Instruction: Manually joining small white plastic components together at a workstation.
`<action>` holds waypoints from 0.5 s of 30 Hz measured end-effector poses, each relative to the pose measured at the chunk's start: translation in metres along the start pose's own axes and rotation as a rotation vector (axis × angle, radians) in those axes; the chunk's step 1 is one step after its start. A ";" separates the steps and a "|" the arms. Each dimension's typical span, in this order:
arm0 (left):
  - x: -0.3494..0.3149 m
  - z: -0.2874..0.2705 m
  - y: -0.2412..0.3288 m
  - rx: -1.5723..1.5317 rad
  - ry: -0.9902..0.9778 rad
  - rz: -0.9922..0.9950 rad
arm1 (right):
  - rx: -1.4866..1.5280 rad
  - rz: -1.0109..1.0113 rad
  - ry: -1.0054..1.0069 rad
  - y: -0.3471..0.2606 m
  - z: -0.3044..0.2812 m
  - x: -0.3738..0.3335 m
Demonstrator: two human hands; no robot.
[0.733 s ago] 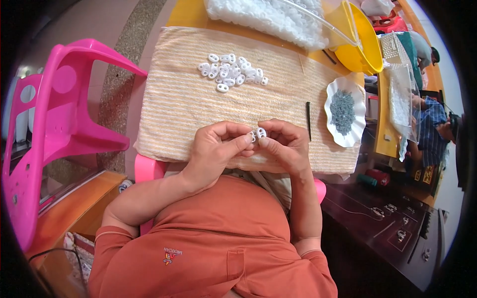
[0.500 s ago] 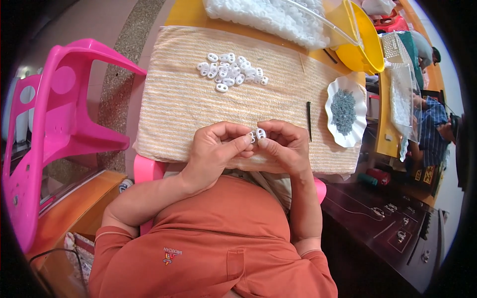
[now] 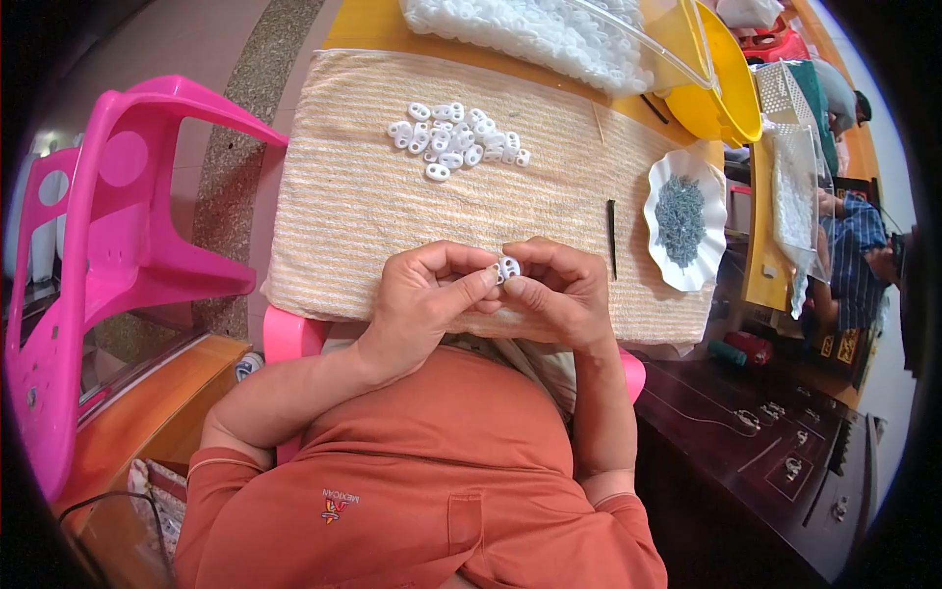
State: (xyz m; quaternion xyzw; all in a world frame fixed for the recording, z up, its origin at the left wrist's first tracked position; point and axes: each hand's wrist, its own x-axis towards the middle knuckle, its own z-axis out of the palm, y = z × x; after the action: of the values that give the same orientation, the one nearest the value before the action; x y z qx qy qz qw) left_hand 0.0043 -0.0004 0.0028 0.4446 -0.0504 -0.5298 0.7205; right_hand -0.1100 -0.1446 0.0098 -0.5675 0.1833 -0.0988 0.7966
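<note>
Close together over the near edge of the table are my two hands. My right hand [image 3: 567,294] pinches a small white oval plastic piece with two holes [image 3: 509,266] between thumb and fingers. Against its left side, my left hand [image 3: 422,306] is closed in a pinch on a tiny pale part, mostly hidden by the fingertips. Beyond my hands, several similar white two-holed pieces [image 3: 452,158] lie in a loose heap. To the right, a white wavy-rimmed dish [image 3: 655,240] holds many tiny grey-blue pieces [image 3: 680,221].
A striped towel [image 3: 334,196] covers the table, with a thin black stick [image 3: 612,240] on it. At the back stand a clear bin of white pieces [image 3: 530,39] and a yellow basin [image 3: 731,98]. A pink chair [image 3: 88,245] is at left. Another person [image 3: 854,255] sits far right.
The white oval piece has shifted slightly left, closer against the part in my left fingers. My right fingertips moved with it; my left hand stays nearly still.
</note>
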 end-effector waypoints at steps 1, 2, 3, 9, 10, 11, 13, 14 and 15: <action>0.000 0.000 0.000 -0.001 -0.002 0.000 | 0.000 0.000 0.001 0.000 0.000 0.000; 0.000 0.000 0.000 0.000 -0.003 0.000 | 0.002 0.003 -0.001 0.000 -0.001 0.000; 0.000 0.000 0.001 0.004 -0.006 -0.002 | 0.004 0.006 -0.003 0.000 -0.001 0.000; 0.000 -0.001 -0.001 0.006 -0.012 0.007 | 0.001 0.009 -0.001 0.000 0.000 0.000; 0.000 -0.001 -0.001 0.004 -0.015 0.010 | -0.001 0.007 -0.001 0.000 0.000 -0.001; 0.000 -0.001 -0.001 0.004 -0.016 0.011 | -0.001 0.010 0.001 0.000 0.000 -0.001; 0.000 -0.002 -0.002 0.008 -0.020 0.012 | -0.002 0.013 0.002 0.000 0.000 -0.002; 0.000 -0.002 -0.002 0.009 -0.021 0.013 | -0.002 0.011 0.000 0.000 0.001 -0.001; 0.000 -0.002 -0.002 0.011 -0.019 0.014 | -0.001 0.009 -0.002 -0.001 0.001 -0.001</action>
State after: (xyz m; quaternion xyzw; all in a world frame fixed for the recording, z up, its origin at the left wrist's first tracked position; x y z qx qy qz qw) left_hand 0.0038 0.0006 0.0007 0.4429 -0.0633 -0.5289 0.7212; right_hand -0.1108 -0.1436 0.0108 -0.5673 0.1851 -0.0946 0.7968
